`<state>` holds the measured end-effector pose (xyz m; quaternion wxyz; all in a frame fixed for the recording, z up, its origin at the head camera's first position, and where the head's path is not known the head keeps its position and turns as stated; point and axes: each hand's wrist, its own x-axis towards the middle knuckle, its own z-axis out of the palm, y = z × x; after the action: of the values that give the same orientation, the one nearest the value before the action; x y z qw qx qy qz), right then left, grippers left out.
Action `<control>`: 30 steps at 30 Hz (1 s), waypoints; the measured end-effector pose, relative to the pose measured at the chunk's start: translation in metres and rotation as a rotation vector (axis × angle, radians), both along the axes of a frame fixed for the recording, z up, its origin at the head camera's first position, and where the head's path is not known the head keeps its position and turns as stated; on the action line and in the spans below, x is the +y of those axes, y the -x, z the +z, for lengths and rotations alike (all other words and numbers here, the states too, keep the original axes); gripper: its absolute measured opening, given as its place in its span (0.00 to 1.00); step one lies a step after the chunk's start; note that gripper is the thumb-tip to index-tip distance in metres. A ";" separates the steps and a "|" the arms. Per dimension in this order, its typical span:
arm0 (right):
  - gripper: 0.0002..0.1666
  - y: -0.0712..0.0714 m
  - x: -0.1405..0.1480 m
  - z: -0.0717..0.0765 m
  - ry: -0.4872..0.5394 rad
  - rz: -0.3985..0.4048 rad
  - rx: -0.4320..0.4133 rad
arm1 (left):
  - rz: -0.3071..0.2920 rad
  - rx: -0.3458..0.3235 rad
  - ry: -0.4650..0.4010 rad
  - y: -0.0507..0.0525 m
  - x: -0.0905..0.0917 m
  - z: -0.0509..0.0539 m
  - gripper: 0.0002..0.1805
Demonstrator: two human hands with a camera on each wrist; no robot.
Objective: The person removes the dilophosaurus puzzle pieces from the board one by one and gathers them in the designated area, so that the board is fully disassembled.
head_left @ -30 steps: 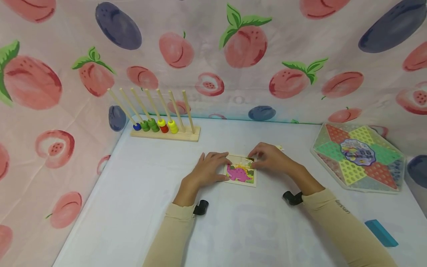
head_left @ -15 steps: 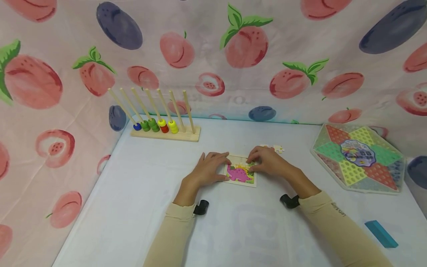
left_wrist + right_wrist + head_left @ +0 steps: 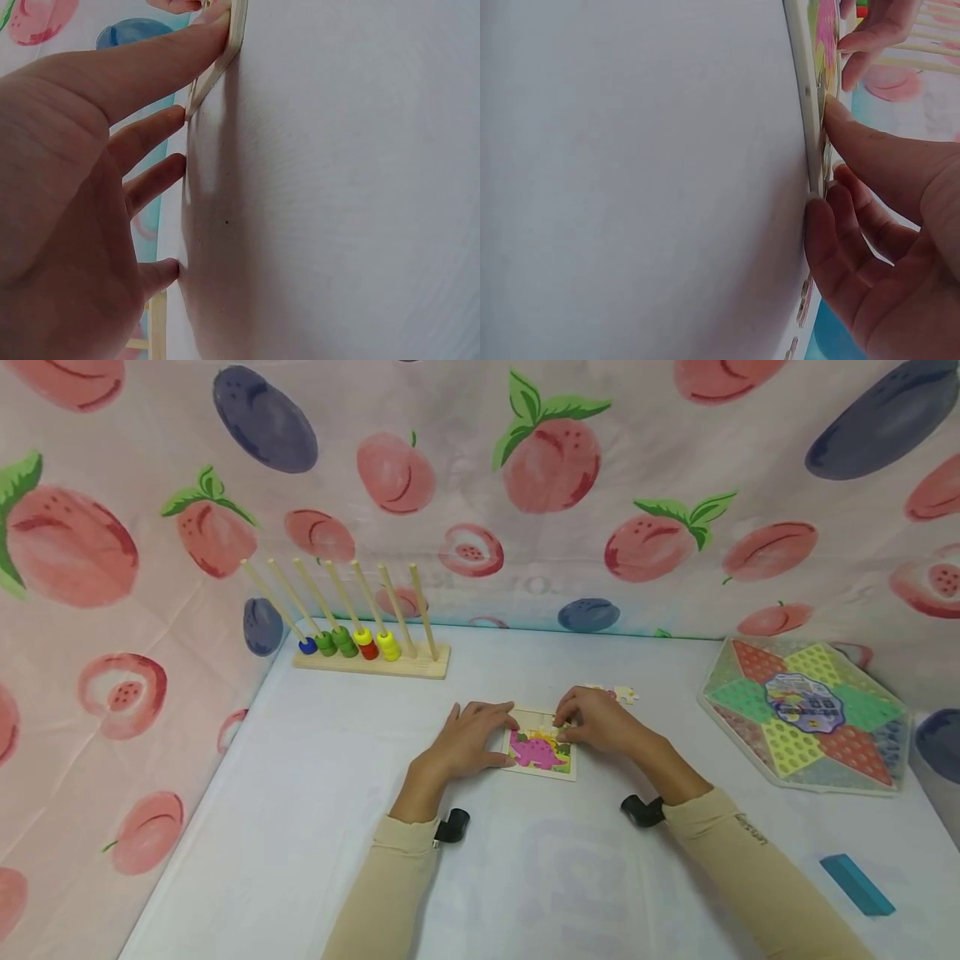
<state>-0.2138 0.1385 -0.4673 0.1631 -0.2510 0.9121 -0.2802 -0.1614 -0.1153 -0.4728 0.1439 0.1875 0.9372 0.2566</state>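
Note:
A small wooden jigsaw puzzle board with a pink dinosaur picture lies flat on the white table. At its left side is my left hand, fingers spread; in the left wrist view the thumb presses on the board's rim and the other fingertips touch the board's corner and the table. My right hand is over the upper right corner, thumb and curled fingers together on a puzzle piece mostly hidden beneath them. In the right wrist view its thumb lies on the board's face and a fingertip meets the edge.
Loose puzzle pieces lie just behind my right hand. A wooden bead counting rack stands at the back left. On the right are a hexagonal Chinese checkers box and a blue block. A fruit-print cloth hangs behind.
My right hand has shifted slightly left onto the board's upper right corner, uncovering loose pieces behind it. The left hand stays at the board's left side.

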 end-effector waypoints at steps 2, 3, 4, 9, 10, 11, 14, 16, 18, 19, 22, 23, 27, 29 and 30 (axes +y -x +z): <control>0.06 -0.001 -0.001 0.001 -0.010 -0.002 0.001 | 0.000 0.000 -0.001 0.000 0.000 0.000 0.26; 0.06 -0.001 -0.002 0.001 -0.016 -0.008 -0.004 | 0.000 -0.001 -0.002 0.000 0.000 0.000 0.26; 0.06 -0.001 -0.002 0.001 -0.024 -0.014 -0.005 | 0.000 0.000 -0.003 0.000 0.000 0.000 0.26; 0.06 0.000 -0.003 0.001 -0.053 -0.019 0.002 | 0.005 -0.005 -0.009 0.000 0.000 -0.001 0.26; 0.07 -0.001 -0.003 0.001 -0.058 -0.019 0.006 | 0.008 -0.006 -0.009 0.000 0.000 0.000 0.26; 0.07 -0.001 -0.003 0.001 -0.063 -0.020 0.008 | 0.010 -0.008 -0.009 -0.001 0.000 0.000 0.26; 0.09 -0.001 -0.003 0.001 -0.076 -0.034 0.005 | 0.013 -0.009 -0.009 -0.001 0.001 0.001 0.25; 0.10 -0.001 -0.003 0.001 -0.078 -0.037 0.003 | 0.014 -0.010 -0.010 -0.001 0.001 0.001 0.25; 0.11 -0.001 -0.003 0.001 -0.079 -0.037 0.003 | 0.012 -0.009 -0.011 -0.001 0.001 0.001 0.25; 0.11 -0.001 -0.002 0.001 -0.080 -0.036 0.005 | 0.012 -0.008 -0.013 0.000 0.001 0.001 0.25; 0.11 -0.001 -0.002 0.001 -0.083 -0.038 0.010 | 0.010 -0.006 -0.017 0.000 0.001 0.000 0.25; 0.11 -0.001 -0.002 0.001 -0.085 -0.041 0.012 | 0.010 -0.007 -0.018 0.000 0.001 0.000 0.25; 0.10 -0.002 -0.004 0.000 -0.083 -0.046 0.014 | 0.013 -0.009 -0.021 -0.001 0.001 0.000 0.25; 0.09 -0.003 -0.004 0.000 -0.079 -0.046 0.017 | 0.012 -0.011 -0.020 -0.001 0.001 -0.001 0.25; 0.09 -0.003 -0.004 0.001 -0.078 -0.045 0.022 | 0.012 -0.012 -0.020 -0.001 0.001 -0.001 0.25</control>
<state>-0.2108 0.1342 -0.4667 0.1565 -0.2270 0.9294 -0.2453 -0.1607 -0.1146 -0.4736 0.1459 0.1819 0.9348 0.2679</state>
